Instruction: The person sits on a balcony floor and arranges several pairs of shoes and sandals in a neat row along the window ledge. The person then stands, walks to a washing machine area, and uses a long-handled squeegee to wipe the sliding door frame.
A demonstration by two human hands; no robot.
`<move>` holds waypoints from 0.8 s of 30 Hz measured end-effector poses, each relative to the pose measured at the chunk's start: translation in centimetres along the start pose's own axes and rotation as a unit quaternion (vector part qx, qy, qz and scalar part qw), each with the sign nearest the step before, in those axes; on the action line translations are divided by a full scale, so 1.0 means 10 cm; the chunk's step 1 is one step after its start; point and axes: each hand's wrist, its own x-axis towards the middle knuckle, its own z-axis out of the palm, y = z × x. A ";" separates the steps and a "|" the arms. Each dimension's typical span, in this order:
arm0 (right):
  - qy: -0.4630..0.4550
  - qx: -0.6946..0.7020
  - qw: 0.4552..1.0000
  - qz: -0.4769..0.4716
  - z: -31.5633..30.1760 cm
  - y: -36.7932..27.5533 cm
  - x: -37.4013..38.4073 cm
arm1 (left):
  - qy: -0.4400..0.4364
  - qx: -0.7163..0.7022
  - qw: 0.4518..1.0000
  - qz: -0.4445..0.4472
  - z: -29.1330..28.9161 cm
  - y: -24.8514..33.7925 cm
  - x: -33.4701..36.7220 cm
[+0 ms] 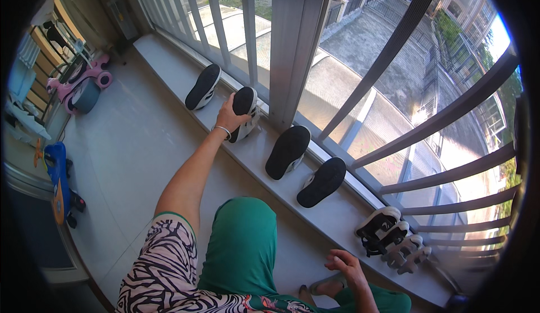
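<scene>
My left hand point(230, 117) is closed round a shoe point(244, 101) with a black sole and white striped side, propped on its side on the ledge. Just left of it leans a matching shoe point(203, 86), its black sole showing. To the right, another shoe point(288, 152) and one more shoe point(322, 182) rest against the window side with dark soles outward. My right hand point(347, 268) is low at the right, over the floor side of the ledge, fingers loosely apart and holding nothing.
A long pale ledge point(354, 223) runs beneath the barred window. Black-and-white shoes point(383, 231) and grey-white shoes point(409, 254) stand at its right end. At the left are a pink ride-on toy point(84, 85) and a blue-orange wheeled toy point(59, 178). My green-clad knee point(241, 240) is in front.
</scene>
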 end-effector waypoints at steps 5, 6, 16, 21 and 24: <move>-0.005 -0.002 1.000 -0.001 0.01 -0.01 0.00 | 0.021 0.044 0.998 0.043 0.03 0.08 -0.04; -0.006 -0.004 1.000 -0.001 0.01 -0.01 0.00 | 0.025 0.050 0.997 0.060 0.03 0.09 -0.04; -0.016 -0.014 1.000 -0.007 0.01 0.00 0.03 | 0.069 0.055 0.992 0.090 0.11 0.07 -0.08; -0.018 -0.015 1.000 -0.009 0.01 0.02 0.02 | 0.070 0.079 0.990 0.092 0.06 0.07 -0.10; -0.019 -0.013 1.000 -0.009 0.01 0.02 0.02 | 0.065 0.080 0.991 0.088 0.05 0.04 -0.12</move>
